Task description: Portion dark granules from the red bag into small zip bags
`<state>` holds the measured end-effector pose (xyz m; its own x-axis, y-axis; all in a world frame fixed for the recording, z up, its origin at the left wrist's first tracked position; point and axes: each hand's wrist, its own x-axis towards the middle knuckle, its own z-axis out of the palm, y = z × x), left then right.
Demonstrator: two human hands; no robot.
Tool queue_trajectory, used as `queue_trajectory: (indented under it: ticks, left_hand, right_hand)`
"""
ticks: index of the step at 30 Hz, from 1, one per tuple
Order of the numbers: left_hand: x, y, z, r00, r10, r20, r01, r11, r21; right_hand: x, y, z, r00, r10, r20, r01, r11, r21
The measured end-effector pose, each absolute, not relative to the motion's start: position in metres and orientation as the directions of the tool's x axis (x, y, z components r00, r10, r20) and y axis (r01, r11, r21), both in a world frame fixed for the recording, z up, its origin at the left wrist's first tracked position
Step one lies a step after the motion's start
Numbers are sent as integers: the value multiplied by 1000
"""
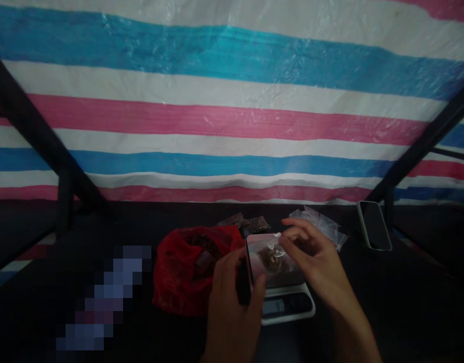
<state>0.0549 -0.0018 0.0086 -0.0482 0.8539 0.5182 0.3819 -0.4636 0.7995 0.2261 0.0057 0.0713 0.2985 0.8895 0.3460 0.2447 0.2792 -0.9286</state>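
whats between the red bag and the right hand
In the head view, the left hand and the white scale, with a filled clear bag on it.

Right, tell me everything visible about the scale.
The scale is white, apparently plastic, with rounded corners, a dark front panel and small grey display, digits unreadable. It lies flat on the black table, right of the red bag. A clear bag of brown bits rests on its platform. The left hand and right hand flank it, contact unclear.
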Motion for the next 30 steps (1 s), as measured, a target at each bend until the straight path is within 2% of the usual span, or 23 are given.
queue_trajectory:
  ticks: [4, 7, 10, 17, 26, 28, 30]
  left_hand:
    - [68, -7, 14, -138, 962, 235, 91, -224, 970]
    - [64, -1, 22, -166, 985, 47, -143, -72, 987]
    - [55, 7, 29, -152, 987, -45, -254, 5, 967]
    - [37, 10, 32, -137, 991, 10, -216, -40, 976]
    - [20, 13, 27, -102, 995, 16, -213, -37, 976]
    - [12, 14, 29, -15, 1000, 8, -213, -12, 977]
    - [2, 14, 32, 178, 984, 12, -245, 33, 969]
  right_hand:
    - [192, -2, 92, 121, 917, 380, 224, 347, -911]
    - [174, -5, 94, 2, 945, 327, 258, 315, -913]
    - [167, -6, 95, -39, 953, 301, 333, 297, -895]
    - [168, -6, 101, -104, 920, 377, 453, 382, -806]
    - [159, 3, 93, -188, 917, 352, 550, 395, -736]
    - [157, 3, 94, -203, 910, 360, 563, 410, -718]
    - [155, 2, 96, -231, 905, 356, 567, 423, -707]
